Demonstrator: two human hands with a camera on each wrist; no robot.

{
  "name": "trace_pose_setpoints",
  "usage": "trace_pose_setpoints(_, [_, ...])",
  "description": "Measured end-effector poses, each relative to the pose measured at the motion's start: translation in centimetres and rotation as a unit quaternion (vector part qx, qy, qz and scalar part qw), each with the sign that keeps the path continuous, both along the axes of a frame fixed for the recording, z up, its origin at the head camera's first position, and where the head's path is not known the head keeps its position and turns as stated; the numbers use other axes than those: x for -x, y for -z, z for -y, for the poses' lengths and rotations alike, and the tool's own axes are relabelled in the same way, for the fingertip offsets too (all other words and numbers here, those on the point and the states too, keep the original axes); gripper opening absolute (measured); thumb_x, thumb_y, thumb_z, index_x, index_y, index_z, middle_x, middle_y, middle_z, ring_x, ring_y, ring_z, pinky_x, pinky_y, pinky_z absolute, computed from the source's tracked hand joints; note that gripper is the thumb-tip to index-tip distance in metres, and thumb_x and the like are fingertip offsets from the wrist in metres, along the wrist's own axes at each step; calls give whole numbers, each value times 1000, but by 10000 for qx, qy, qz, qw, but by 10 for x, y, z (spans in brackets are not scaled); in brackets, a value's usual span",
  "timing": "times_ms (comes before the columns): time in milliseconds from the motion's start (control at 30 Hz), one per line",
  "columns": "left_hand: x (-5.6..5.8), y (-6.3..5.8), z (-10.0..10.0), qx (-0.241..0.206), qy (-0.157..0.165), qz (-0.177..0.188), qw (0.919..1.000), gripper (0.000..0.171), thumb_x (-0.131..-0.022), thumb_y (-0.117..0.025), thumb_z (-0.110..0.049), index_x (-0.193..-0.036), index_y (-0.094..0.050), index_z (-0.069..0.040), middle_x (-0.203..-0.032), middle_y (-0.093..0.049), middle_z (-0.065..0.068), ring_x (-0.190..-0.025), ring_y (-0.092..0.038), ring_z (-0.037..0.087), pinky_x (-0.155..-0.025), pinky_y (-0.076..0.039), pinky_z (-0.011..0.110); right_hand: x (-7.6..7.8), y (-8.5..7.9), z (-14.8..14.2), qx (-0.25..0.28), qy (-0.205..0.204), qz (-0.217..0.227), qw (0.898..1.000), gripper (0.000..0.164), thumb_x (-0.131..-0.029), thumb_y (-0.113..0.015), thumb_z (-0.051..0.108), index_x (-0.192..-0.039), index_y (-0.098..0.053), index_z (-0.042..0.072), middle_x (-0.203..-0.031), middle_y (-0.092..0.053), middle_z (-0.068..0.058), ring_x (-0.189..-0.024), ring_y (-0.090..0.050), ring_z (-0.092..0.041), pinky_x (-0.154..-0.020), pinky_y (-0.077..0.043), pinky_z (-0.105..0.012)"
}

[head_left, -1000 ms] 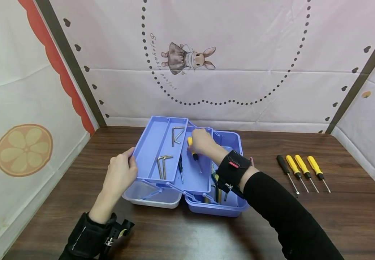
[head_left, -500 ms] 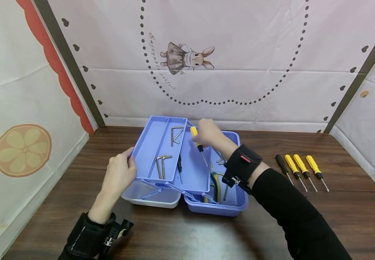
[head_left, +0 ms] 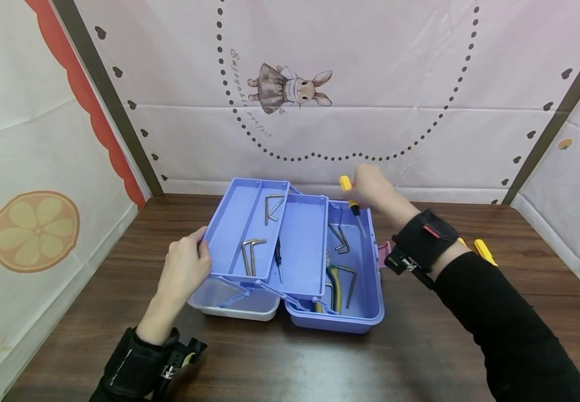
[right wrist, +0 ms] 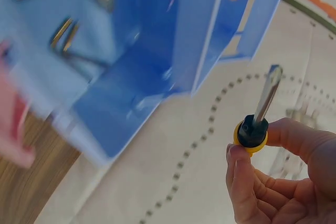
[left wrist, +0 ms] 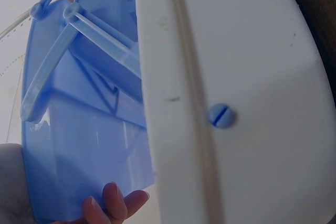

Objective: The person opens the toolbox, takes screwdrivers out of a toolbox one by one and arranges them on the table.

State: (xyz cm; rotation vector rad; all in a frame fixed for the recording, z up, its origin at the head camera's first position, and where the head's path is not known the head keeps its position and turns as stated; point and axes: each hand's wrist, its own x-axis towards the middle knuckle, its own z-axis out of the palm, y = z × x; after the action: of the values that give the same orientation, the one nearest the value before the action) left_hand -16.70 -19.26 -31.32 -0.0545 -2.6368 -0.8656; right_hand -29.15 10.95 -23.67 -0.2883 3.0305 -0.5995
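My left hand holds the left edge of the upper tray of a blue fold-out toolbox. In the left wrist view its fingertips touch the tray's underside. My right hand pinches a yellow-handled screwdriver above the toolbox's right back corner, its shaft slanting down. Hex keys lie in the upper tray. A small black screwdriver sits in the middle tray. Pliers and more hex keys lie in the deep bottom.
On the wooden table to the right, a yellow screwdriver handle shows past my right forearm, which hides others there. A pink latch sticks out from the toolbox's right side. The toolbox's whitish lid lies under the upper tray.
My right hand has lifted the yellow-handled screwdriver out of the middle tray and carried it right and back. The right forearm now covers most screwdrivers on the table. My left hand stays put.
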Motion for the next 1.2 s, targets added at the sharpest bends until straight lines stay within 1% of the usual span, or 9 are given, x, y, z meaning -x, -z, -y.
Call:
trace_pose_setpoints(133, [0,-1,0,-7,26,-24,10000,36,-88,-38,-1,-118,-45,18,-108,-52,35,-92,-56,41,-68,-48,49,2,2,-26,-135,97,-56,9998,36,-76,-64,19,-49,-43,9,-44,-50,-2,-39,-47,-11,-41,-36,-20])
trace_pose_setpoints(267, [0,-1,0,-2,24,-16,10000,36,-88,-38,-1,-118,-45,17,-108,-52,35,-92,-56,41,-69,-47,50,-1,8,-51,-214,197,-39,9996,27,-74,-62,13,-55,-47,5,-49,-54,-7,-41,-51,-12,-42,-40,-21])
trace_pose_setpoints(367, [0,-1,0,11,10,5,10000,36,-88,-38,-2,-118,-45,17,-108,-52,35,-92,-56,41,-69,-47,50,-4,16,-69,-206,327,131,9992,22,-73,-62,11,-58,-49,2,-51,-55,-9,-42,-53,-14,-42,-43,-22])
trace_pose_setpoints(500, [0,0,0,17,-1,13,10000,36,-89,-38,-2,-118,-45,17,-108,-52,34,-92,-56,41,-69,-47,50,-8,30,-90,-260,432,429,9978,23,-75,-61,10,-56,-52,0,-50,-55,-9,-41,-52,-13,-41,-42,-22])
trace_pose_setpoints(633, [0,-1,-1,13,-5,13,10000,36,-89,-38,-2,-118,-45,17,-108,-52,35,-93,-56,41,-70,-47,50,-10,44,-108,-276,438,644,9966,23,-77,-60,10,-57,-52,0,-48,-53,-7,-42,-54,-14,-41,-42,-22])
trace_pose_setpoints(800, [0,-1,-1,6,-13,20,10000,36,-89,-38,-2,-118,-45,17,-108,-52,35,-92,-56,41,-69,-47,50,-10,63,-123,-343,589,919,9934,20,-78,-59,10,-63,-52,-2,-50,-53,-9,-43,-56,-17,-41,-43,-23])
trace_pose_setpoints(967, [-1,-1,0,-9,-29,65,10000,36,-89,-38,-2,-119,-45,16,-108,-52,34,-91,-56,41,-68,-48,49,-11,82,-131,-496,721,1004,9911,22,-79,-60,11,-63,-52,-2,-51,-53,-9,-43,-56,-17,-41,-44,-24])
trace_pose_setpoints(1133, [-1,0,0,-11,-26,60,10000,36,-89,-38,-3,-119,-45,16,-108,-52,34,-86,-59,38,-61,-49,44,-12,95,-135,-659,845,1149,9876,18,-77,-58,8,-66,-53,-5,-54,-54,-12,-44,-56,-17,-42,-45,-25])
trace_pose_setpoints(1200, [-1,0,0,-17,-14,47,10000,36,-89,-38,-3,-119,-45,16,-108,-52,34,-85,-59,37,-60,-49,43,-11,99,-136,-713,902,1236,9856,16,-77,-57,7,-67,-54,-6,-54,-55,-13,-44,-56,-18,-42,-45,-25])
